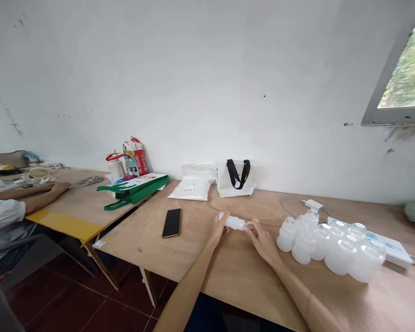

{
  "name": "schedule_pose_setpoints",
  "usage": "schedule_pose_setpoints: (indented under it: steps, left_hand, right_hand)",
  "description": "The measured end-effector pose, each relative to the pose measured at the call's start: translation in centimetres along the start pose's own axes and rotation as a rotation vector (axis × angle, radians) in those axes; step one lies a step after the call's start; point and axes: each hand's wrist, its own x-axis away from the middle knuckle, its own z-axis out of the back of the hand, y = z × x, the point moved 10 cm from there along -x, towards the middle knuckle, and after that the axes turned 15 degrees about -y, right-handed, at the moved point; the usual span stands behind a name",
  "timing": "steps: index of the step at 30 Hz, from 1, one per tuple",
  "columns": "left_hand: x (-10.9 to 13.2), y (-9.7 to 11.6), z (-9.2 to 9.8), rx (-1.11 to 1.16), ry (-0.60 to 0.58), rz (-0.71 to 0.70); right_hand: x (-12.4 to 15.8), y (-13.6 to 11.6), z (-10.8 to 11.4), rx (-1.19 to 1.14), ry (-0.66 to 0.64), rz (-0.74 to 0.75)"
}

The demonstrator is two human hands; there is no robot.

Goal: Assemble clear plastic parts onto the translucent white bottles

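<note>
Above the worktop (pixel 190 244), the left hand (pixel 220 226) is gripping a plastic bottle (pixel 234 223), probably light and squeezable, best held round its body, while the right hand (pixel 261 238) is resting bent-fingered at its neck, hold unclear.

1. Looks like a small workshop here, with a plain wooden worktable (pixel 193 230).
2. And on that worktable, a whole cluster of matching translucent bottles (pixel 340 256)!
3. Left of it, a second table (pixel 81 198), another person (pixel 3 219) seated there.
4. Behind it, a scuffed white wall (pixel 193 83); below, dark red floor tiles (pixel 90 295).
</note>
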Motion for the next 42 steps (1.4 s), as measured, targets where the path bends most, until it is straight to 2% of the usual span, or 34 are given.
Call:
schedule_pose_setpoints:
  steps: [8, 16, 28, 38, 42]
  left_hand:
    - [-0.2, 0.3, -0.5, 0.008, -0.022, -0.035]
    - [-0.1, 0.8, -0.3, 0.021, -0.008, -0.08]
    - [-0.2, 0.9, -0.1, 0.011, -0.004, -0.094]
    - [0.4, 1.6, 0.0, -0.021, 0.033, -0.111]
    - [0.4, 1.4, 0.4, -0.011, 0.061, -0.106]
  right_hand:
    - [0.2, -0.9, 0.3, 0.083, -0.037, 0.063]
    - [0.2, -1.0, 0.3, -0.016, -0.009, 0.011]
    - [0.3, -1.1, 0.2, -0.02, -0.011, -0.01]
    - [-0.1, -0.7, -0.4, -0.44, -0.061, 0.002]
    - [-0.2, -0.4, -0.7, -0.504, -0.053, -0.042]
